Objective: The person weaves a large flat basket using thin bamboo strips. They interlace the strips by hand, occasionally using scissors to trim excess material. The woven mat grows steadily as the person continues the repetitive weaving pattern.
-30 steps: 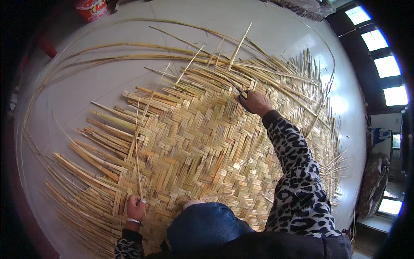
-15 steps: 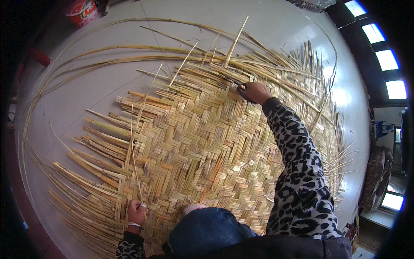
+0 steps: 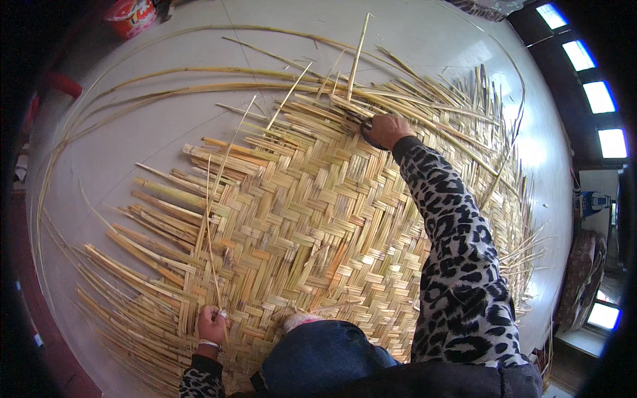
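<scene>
Nearest, at six o'clock: a knee in blue denim (image 3: 325,355), bent over the near edge of a wide woven bamboo mat (image 3: 298,219) spread flat on a pale grey floor (image 3: 119,152).

At seven o'clock, left hand (image 3: 211,325), closed in a fist around the lower end of a thin bamboo strip (image 3: 211,232); strip running up from the fist toward eleven o'clock, over the woven part and out past its far edge. Leopard-print cuff just below the wrist. Loose unwoven strip ends (image 3: 126,292) fanning out from the mat toward eight and nine o'clock.

From five o'clock up to one o'clock, a leopard-print sleeve (image 3: 458,252) stretched across the mat. At its far end, right hand (image 3: 388,129), curled down at the mat's far edge, fingers folded around something dark and small at the weave; too small to tell what, or how tightly gripped. More strip ends (image 3: 504,166) bristling out toward two and three o'clock.

Beyond the mat, long unwoven strips (image 3: 166,73) curving across the floor from one o'clock round to ten o'clock. One stiff strip (image 3: 358,46) standing out toward twelve.

Farthest, at eleven o'clock, a red container (image 3: 131,14) at the floor's edge. At two and three o'clock, bright window panes (image 3: 599,97).
</scene>
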{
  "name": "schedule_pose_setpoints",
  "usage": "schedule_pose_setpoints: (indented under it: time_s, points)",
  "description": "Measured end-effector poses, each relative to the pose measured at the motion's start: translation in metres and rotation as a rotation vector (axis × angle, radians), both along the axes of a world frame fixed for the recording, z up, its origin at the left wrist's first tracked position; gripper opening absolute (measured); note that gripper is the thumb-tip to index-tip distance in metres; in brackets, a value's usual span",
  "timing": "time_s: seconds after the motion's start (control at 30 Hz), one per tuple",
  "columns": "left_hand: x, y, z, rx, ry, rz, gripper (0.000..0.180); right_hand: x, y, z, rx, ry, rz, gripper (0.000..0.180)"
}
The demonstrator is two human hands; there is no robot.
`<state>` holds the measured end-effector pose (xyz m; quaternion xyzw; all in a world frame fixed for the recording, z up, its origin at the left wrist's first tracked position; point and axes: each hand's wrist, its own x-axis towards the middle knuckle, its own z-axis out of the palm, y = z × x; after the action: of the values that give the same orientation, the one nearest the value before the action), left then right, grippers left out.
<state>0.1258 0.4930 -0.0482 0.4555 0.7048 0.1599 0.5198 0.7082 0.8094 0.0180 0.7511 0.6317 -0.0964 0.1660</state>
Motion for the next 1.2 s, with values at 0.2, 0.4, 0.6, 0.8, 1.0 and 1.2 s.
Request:
schedule_pose_setpoints:
  time_s: [0.2, 0.4, 0.6, 0.8, 1.0, 1.2]
  points:
    - [0.002, 0.0, -0.001, -0.019, 0.028, 0.031, 0.009, -0.004, -0.002, 0.005, 0.046, -0.029, 0.04, 0.061]
    - [-0.002, -0.004, -0.008, 0.019, -0.01, 0.044, 0.01, -0.008, -0.009, -0.006, 0.13, -0.015, 0.0, 0.057]
    - [-0.002, -0.004, -0.01, 0.038, -0.019, 0.037, 0.011, -0.007, -0.008, -0.014, 0.132, -0.019, 0.021, 0.054]
    - [0.004, -0.001, 0.0, -0.014, -0.012, 0.084, 0.011, 0.0, -0.015, -0.02, 0.186, -0.012, 0.048, 0.053]
    - [0.006, -0.004, 0.002, 0.067, 0.034, 0.035, 0.011, -0.017, -0.095, 0.0, 0.007, 0.094, 0.028, 0.04]
    - [0.009, -0.011, 0.005, 0.047, 0.078, 0.064, 0.012, -0.022, -0.074, 0.004, -0.036, 0.356, 0.315, 0.028]
